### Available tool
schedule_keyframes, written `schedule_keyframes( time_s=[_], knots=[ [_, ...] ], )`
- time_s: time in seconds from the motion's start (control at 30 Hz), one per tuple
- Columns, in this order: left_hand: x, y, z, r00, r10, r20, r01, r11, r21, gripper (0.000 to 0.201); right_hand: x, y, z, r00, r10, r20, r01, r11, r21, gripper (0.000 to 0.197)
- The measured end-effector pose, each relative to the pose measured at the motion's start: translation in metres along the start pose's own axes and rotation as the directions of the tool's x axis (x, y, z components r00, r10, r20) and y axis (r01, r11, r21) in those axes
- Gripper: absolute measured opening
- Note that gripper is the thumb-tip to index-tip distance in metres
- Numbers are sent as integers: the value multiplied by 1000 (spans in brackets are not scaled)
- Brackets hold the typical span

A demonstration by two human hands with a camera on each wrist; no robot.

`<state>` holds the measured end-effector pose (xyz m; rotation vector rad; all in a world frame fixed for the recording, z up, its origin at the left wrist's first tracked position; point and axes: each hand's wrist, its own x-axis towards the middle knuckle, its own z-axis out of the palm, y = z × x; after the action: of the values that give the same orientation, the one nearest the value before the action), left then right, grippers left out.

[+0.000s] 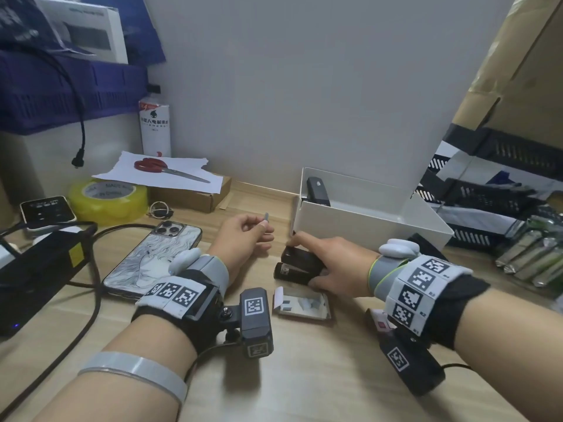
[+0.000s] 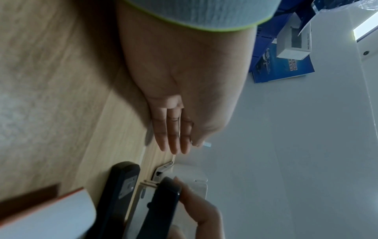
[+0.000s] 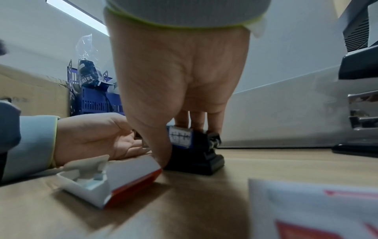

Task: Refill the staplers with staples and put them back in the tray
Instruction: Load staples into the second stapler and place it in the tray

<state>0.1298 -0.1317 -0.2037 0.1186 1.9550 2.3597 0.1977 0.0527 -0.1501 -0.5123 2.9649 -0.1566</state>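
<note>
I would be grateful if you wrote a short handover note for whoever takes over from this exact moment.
Left hand: pinches a short strip of staples above the desk.
Right hand: holds the black stapler down on the desk, beside the white tray.
An open staple box lies just in front of that stapler.
One black stapler in the tray stands at its back corner.
Done: strip taken in hand; whether the tray stapler is refilled cannot be told.
Left: load the strip, close the stapler, put it back in the tray.
</note>
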Motion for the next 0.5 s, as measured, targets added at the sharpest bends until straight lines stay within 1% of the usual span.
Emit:
schedule_keyframes(
  time_s=[0.1,0.17,0.2,0.23,0.27,0.3,0.33,0.37,0.4,0.43,0.5],
  knots=[
    [0,0,-4,1000,-21,-10,21,999,-26,9,1,2,-9,999,27,28,-29,998,63,66],
    [3,1,-6,999,-39,-18,38,997,-73,10,1,9,-31,999,33,-16,-31,993,112,66],
    [5,1,-7,999,-47,-19,45,994,-100,10,1,13,-45,998,36,-49,-28,986,166,63],
    [7,1,-7,998,-55,-22,52,991,-125,11,1,18,-60,996,53,-70,-33,964,264,59],
    [10,0,-8,998,-61,-27,56,987,-150,13,4,25,-75,994,71,-82,-31,912,409,55],
    [12,0,-8,997,-66,-34,59,983,-172,16,7,31,-89,990,99,-104,-26,836,548,52],
    [14,-1,-9,996,-73,-43,64,980,-190,20,12,38,-101,978,146,-150,-21,783,622,50],
    [18,-1,-9,995,-80,-53,67,975,-211,23,21,48,-113,957,203,-207,-29,777,629,48],
    [20,-1,-9,994,-87,-59,72,971,-227,24,29,55,-120,932,263,-251,-59,791,610,46],
    [21,-1,-9,994,-92,-58,76,968,-238,24,38,61,-124,904,331,-269,-116,798,591,43],
    [26,-1,-9,993,-102,-56,84,963,-256,21,60,77,-125,854,462,-240,-261,779,570,37]
  ],
)
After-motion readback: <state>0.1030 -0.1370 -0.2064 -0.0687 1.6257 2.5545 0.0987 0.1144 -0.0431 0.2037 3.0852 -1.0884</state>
